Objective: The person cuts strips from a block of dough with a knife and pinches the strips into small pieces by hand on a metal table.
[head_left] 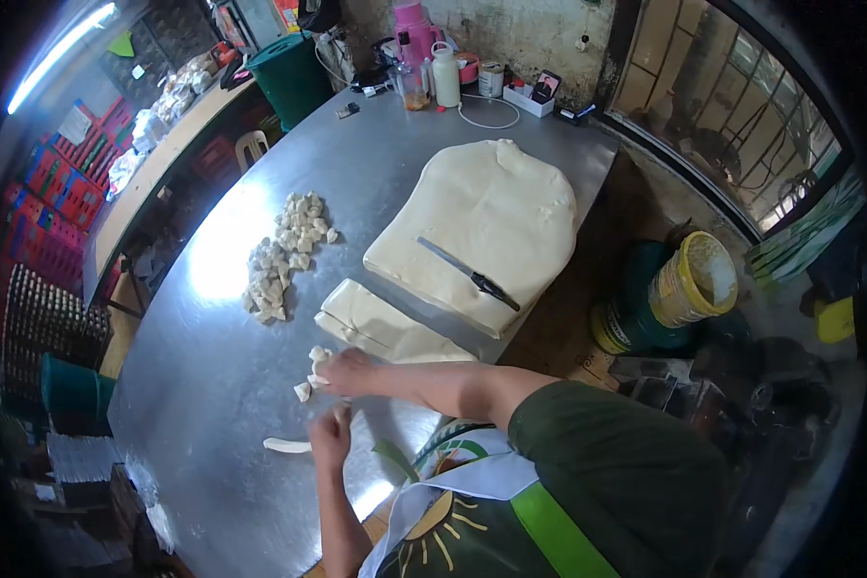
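A short white dough rope [286, 445] lies on the steel worktop [207, 405], well below and to the left of the large dough slab [496, 207]. The rope's right end meets the person's left hand [330, 435], which is also below and left of the slab; its fingers are curled inward, but whether they grip the rope cannot be told. The right hand [349, 373], nearer the slab and just above the left hand, has its fingers bent down beside a few small dough pieces [302, 391]; how far open they are, and whether they hold a piece, is hidden. Just below the slab, across a narrow gap, a long dough strip [385, 326] lies roughly parallel to the slab's lower edge. On top of the slab rests a knife [470, 275], its black handle pointing to the lower right. To the slab's left spreads a pile of dough chunks [287, 258]. Above the slab, near the wall, stand a white bottle [445, 77] and a pink thermos [409, 21]. Off to the slab's right, beyond the worktop's edge, is a yellow bucket [672, 289].
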A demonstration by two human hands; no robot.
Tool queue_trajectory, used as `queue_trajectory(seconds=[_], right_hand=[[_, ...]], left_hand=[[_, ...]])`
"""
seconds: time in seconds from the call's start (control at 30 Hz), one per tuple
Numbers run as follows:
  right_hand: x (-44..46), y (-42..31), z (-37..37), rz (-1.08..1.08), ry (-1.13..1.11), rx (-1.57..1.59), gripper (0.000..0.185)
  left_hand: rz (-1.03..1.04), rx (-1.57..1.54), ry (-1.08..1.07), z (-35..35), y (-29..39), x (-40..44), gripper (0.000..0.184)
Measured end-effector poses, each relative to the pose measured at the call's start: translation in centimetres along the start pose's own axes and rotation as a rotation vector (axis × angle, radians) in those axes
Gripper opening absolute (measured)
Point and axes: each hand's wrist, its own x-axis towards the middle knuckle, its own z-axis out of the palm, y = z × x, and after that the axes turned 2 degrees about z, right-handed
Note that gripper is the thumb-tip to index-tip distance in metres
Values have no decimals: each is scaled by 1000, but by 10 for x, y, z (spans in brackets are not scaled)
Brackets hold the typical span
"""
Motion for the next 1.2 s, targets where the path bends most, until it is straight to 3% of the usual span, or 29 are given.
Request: queue_trajectory(seconds=[0.07,0.1,0.17,0.2,0.3,0.33,0.37,0.47,0.5,0.6,0.63,0.7,0.73,0.8,0.83,0.9,0.93,0.97,1.03,1.1,1.2], right_hand=[[0,10,5,125,-99,-55,38],[-4,14,9,-20,7,-60,38],[-12,18,13,-305,224,-68,37],[-16,8,12,-302,225,-67,37],[-12,-23,11,-426,-157,145,39],[-16,-26,17,-420,-173,154,39],[-16,-30,22,-422,-94,222,37],[-10,-32,16,-429,89,335,35],[-12,-30,12,-337,139,230,33],[-17,-12,12,-99,194,-36,31],[-9,5,14,-51,170,-100,30],[-11,26,7,119,91,-37,32],[-15,27,8,86,62,-31,32],[-24,18,3,-365,342,-19,34],[-25,6,5,-389,321,-7,34],[-24,-21,-13,-405,33,96,34],[-29,-28,-12,-392,-119,155,35],[-34,-31,-5,-389,-139,166,35],[-27,-35,-3,-358,28,339,33],[-21,-36,-9,-345,113,423,32],[-27,-33,-24,59,28,124,36]], left_hand=[[78,-45,-82,-5,12,-15,32],[73,-43,-75,-8,7,-14,32],[295,241,209,-9,-12,0,34],[407,384,345,-9,-7,4,35],[528,209,398,-13,18,21,33],[559,122,426,-11,21,12,33],[545,125,428,-13,10,5,33],[111,-325,172,-20,-30,10,35],[112,-322,170,-19,-34,10,35],[-83,365,-62,0,-13,-6,35],[-85,367,-57,3,4,-7,35],[217,262,-128,-5,39,-21,35],[189,269,-93,-9,37,-18,35],[136,190,146,-13,27,-8,35],[116,197,174,-9,24,-9,35],[454,257,461,7,30,6,35],[439,260,465,1,23,10,35],[394,194,324,-10,10,12,35],[332,55,57,-28,-2,19,36],[258,69,88,-10,4,13,36],[99,96,138,6,19,-3,37]])
